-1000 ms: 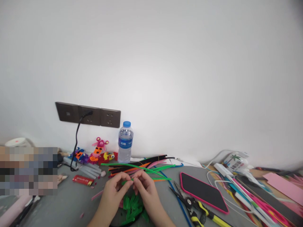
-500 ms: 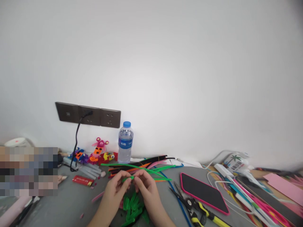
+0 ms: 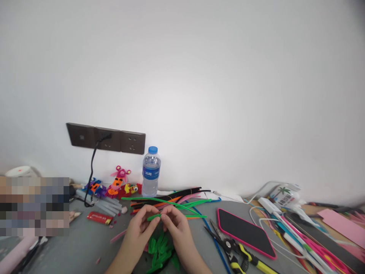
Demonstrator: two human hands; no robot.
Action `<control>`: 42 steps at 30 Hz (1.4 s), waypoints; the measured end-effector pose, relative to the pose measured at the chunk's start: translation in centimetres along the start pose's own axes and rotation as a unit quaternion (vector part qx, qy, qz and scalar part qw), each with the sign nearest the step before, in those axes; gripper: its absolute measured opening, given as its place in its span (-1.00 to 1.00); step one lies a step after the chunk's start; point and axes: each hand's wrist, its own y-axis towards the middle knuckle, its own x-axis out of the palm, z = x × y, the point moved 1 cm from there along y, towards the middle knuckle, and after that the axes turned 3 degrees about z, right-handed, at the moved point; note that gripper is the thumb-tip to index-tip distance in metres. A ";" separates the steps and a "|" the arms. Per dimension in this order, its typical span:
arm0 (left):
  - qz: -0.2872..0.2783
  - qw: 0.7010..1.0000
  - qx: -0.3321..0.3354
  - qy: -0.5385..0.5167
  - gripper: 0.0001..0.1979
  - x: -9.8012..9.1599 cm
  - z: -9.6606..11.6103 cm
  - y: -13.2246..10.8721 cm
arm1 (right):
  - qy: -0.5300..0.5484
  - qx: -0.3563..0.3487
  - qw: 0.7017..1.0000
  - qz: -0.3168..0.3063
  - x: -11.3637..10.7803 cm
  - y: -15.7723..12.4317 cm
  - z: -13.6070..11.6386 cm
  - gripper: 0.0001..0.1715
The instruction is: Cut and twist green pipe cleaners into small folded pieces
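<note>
Between the fingertips of both hands is a short green pipe cleaner (image 3: pixel 154 217). My left hand (image 3: pixel 142 227) pinches it with thumb and forefinger. My right hand (image 3: pixel 177 225) is closed on its other end, with the thumb pressed to the forefinger; that end is hidden. Below the hands lies a pile of folded green pipe cleaner pieces (image 3: pixel 159 251), partly covered by my right wrist. Just beyond the fingertips, long pipe cleaners (image 3: pixel 171 199) in green, black, orange and pink lie in a loose bundle.
Right of my hands are pliers with yellow and black handles (image 3: pixel 238 251) and a phone with a pink edge (image 3: pixel 245 232). A water bottle (image 3: pixel 151 175) stands by the wall, beside small colourful figures (image 3: pixel 116 184). Glue sticks (image 3: pixel 102 203) and a red packet (image 3: pixel 99 218) lie left.
More of the green pipe cleaner shows beside my left fingertips, and its angle has turned slightly. Both hands stay in nearly the same place.
</note>
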 end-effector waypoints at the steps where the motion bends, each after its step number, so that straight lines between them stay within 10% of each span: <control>1: 0.002 1.000 -0.001 -0.009 -0.86 0.0 0.0 0.0 | 0.002 0.000 1.000 0.002 0.0 0.0 -0.1 -0.69; 28: 0.042 0.990 0.058 0.119 -0.93 -0.9 0.1 -0.1 | -0.002 -0.012 1.000 -0.019 0.1 -0.1 0.2 -0.71; 42: 0.061 0.998 0.026 0.022 -0.87 -0.5 0.1 0.0 | 0.003 -0.026 1.000 0.010 -0.2 -0.1 0.5 -0.76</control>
